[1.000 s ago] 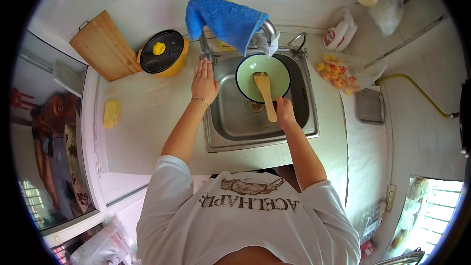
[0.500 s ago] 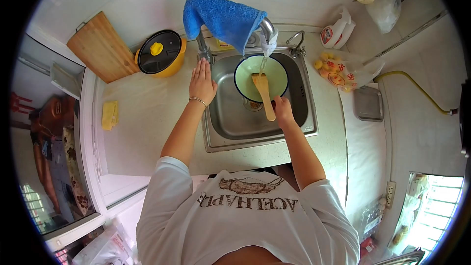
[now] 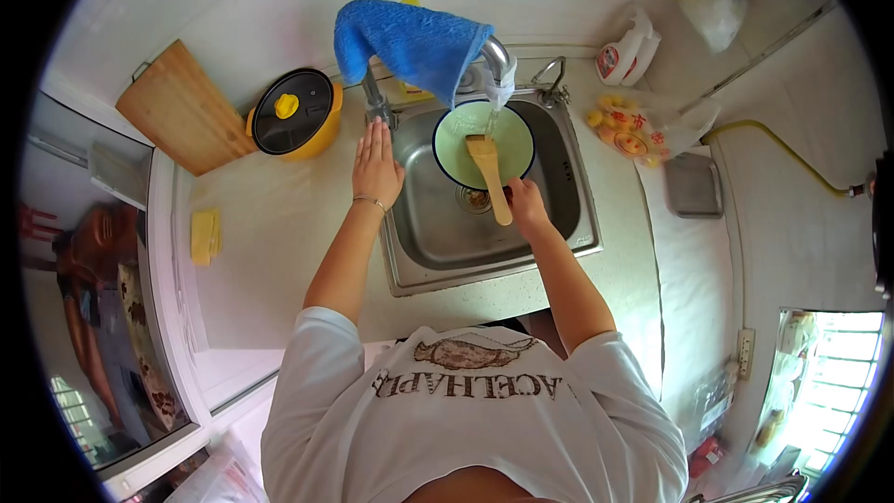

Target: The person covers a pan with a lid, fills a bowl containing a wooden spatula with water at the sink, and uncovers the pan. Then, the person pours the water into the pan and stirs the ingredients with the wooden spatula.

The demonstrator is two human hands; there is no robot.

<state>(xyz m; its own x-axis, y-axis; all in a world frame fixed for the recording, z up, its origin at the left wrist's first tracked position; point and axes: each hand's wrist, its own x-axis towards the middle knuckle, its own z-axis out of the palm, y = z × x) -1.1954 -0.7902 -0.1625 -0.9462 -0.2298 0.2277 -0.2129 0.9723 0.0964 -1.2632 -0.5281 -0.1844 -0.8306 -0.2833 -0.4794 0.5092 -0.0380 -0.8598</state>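
My right hand [image 3: 529, 207] grips the near right rim of a pale green enamel bowl [image 3: 452, 151] with a dark blue edge. The bowl is over the sink, under the spout, and a thin stream of water falls into it. A wooden spatula [image 3: 490, 172] leans in the bowl, its handle sticking out over the near rim beside my right hand. My left hand [image 3: 377, 168] is stretched flat, fingers straight, with the fingertips at the base of the faucet [image 3: 377, 104]. A blue towel [image 3: 410, 42] drapes over the faucet's neck, and white cloth wraps the spout end.
Around me is a steel sink [image 3: 447, 256]. To the left are a yellow pot with black lid [image 3: 298, 121], a cutting board [image 3: 182, 112] and a yellow cloth [image 3: 205, 237]. At right are a white bottle [image 3: 629, 51], a bag of fruit [image 3: 643, 129] and a metal tray [image 3: 694, 186].
The whole view has shifted slightly as my head moved. Both hands keep their places, at the faucet base and on the bowl's rim.
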